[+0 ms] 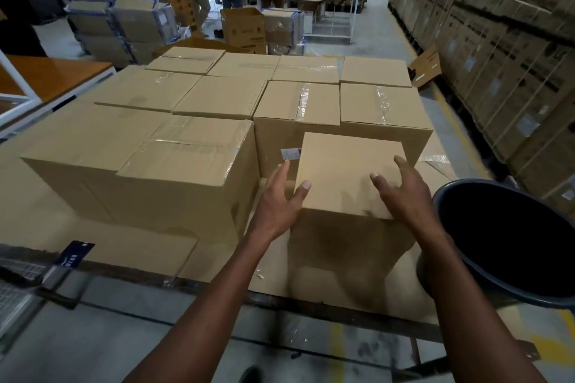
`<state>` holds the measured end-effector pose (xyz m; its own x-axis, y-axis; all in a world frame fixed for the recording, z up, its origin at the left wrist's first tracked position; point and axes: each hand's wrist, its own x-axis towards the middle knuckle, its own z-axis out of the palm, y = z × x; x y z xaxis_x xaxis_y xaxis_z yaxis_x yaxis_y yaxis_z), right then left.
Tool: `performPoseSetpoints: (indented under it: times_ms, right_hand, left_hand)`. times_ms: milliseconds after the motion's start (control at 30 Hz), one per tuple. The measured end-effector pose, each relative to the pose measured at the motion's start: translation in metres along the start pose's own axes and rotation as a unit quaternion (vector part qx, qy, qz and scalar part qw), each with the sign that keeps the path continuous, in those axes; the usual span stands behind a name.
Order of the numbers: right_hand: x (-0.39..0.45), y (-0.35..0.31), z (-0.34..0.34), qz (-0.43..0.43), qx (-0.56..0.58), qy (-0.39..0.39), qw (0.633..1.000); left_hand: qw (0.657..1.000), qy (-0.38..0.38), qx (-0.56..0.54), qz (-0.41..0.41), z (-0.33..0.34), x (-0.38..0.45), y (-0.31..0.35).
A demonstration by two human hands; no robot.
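Two forearms stretch forward. The left hand point(277, 199) lies spread along the left side of the box point(348, 177), thumb on top. The right hand point(404, 193) rests open on its right top edge. The box stands on flat cardboard point(140, 246), against the taller cartons point(186, 165). Neither hand grips it, so a lift could let it slip or tip. The right elbow could knock the bin point(510, 242).

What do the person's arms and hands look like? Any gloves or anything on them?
No gloves. The left hand and right hand are bare, with no rings or watch showing. Both forearms are bare too, no sleeves in view.
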<state>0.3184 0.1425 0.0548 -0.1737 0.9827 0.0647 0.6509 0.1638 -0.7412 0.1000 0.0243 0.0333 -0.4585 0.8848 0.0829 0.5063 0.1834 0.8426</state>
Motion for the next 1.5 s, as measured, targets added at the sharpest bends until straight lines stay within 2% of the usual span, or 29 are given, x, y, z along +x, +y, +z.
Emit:
performPoseSetpoints:
  times_ms: [267,533,767,967,1200,1333,1500]
  right_hand:
    - [-0.048,-0.060,0.068,-0.013,0.141,-0.045,0.989]
    - [-0.076,-0.137,0.163,-0.032,0.184,-0.087,0.979]
    - [-0.097,-0.189,0.233,0.013,0.195,-0.085,0.977]
    - [-0.095,-0.199,0.257,0.040,0.196,-0.080,0.977]
    - [-0.075,-0.205,0.265,0.051,0.186,-0.087,0.977]
    - [-0.067,-0.204,0.269,0.067,0.188,-0.112,0.973]
    - [-0.061,-0.198,0.275,0.047,0.184,-0.120,0.974]
  left_hand:
    - [0.998,0.056,-0.027,0.004,-0.067,-0.020,-0.026]
    - [0.996,0.088,-0.014,-0.005,-0.185,-0.014,-0.101]
    - [0.996,0.082,0.027,-0.019,-0.260,-0.005,-0.161]
    - [0.996,0.059,0.071,-0.010,-0.269,0.024,-0.183]
    - [0.978,0.030,0.195,-0.065,-0.257,0.053,-0.188]
    - [0.975,0.044,0.208,-0.070,-0.245,0.055,-0.185]
    - [0.973,0.060,0.211,-0.067,-0.239,0.055,-0.185]
